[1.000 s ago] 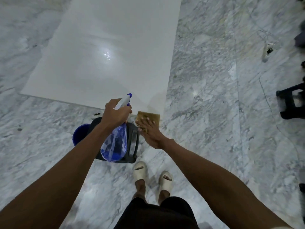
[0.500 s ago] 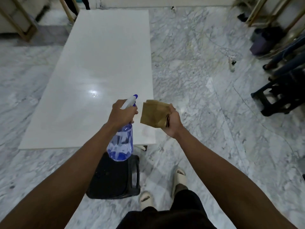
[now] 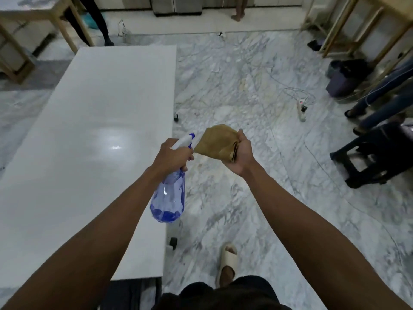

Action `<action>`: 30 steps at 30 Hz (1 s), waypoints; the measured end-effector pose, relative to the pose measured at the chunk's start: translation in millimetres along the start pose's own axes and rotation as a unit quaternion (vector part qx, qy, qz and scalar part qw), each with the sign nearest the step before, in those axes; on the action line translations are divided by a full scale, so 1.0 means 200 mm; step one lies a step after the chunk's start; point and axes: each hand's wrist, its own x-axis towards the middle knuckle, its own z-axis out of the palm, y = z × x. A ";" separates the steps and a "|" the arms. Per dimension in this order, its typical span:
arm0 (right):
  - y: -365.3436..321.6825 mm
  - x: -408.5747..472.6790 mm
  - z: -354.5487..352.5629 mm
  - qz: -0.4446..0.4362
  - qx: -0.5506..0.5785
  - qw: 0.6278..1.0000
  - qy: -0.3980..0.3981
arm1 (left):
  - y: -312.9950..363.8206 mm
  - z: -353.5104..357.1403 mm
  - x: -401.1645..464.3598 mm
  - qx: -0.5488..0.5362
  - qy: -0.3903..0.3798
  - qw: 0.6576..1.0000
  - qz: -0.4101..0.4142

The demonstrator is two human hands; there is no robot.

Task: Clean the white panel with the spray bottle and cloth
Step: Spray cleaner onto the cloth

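Gripping one spray bottle (image 3: 168,198) in left hand (image 3: 172,158), one cloth (image 3: 215,142) in right hand (image 3: 242,153), beside one white panel (image 3: 89,130).

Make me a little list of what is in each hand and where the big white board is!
left hand: grips the spray bottle by its neck, nozzle pointing toward the cloth
right hand: holds the tan cloth, folded, up in the air
white panel: lies flat and low, to the person's left, with a bright glare spot
contact: neither bottle nor cloth touches the panel
floor: grey-veined marble
nearby: power strip with cable on the floor, black stool at right
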 end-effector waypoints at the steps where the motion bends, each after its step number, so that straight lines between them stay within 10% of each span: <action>1: -0.09 0.07 -0.01 0.000 0.000 1.000 -0.004 | 0.05 0.04 0.08 -0.007 0.005 1.000 -0.001; 30: -1.22 2.32 0.72 0.000 0.021 1.000 -0.018 | 0.87 -0.23 2.52 0.008 0.001 1.000 -0.008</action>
